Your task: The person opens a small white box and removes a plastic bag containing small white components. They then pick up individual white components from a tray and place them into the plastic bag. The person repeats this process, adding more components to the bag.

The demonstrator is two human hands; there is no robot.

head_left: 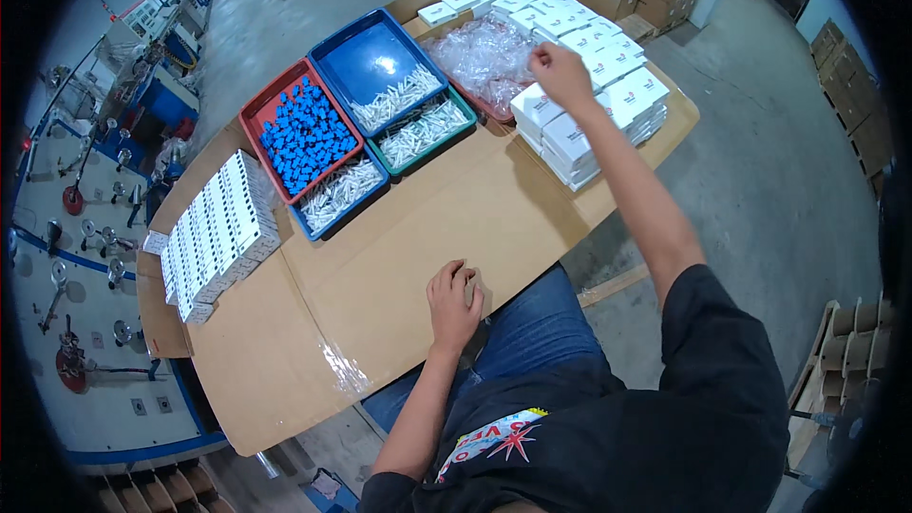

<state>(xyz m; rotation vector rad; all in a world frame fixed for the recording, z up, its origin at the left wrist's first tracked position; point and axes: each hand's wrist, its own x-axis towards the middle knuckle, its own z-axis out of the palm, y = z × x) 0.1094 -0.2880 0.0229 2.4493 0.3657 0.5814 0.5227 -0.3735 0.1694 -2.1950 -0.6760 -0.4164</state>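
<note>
Right hand (pixel 560 74) stretched out over white boxes (pixel 594 100) at far edge of cardboard surface (pixel 399 275), fingers pinched, contents impossible to tell. Left hand (pixel 454 302) loosely curled, empty, resting near front edge. Trays (pixel 375 66) beside boxes.

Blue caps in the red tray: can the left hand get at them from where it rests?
Probably yes. The left hand lies on bare cardboard; the blue caps sit uncovered in the red tray, with only low trays between.
</note>
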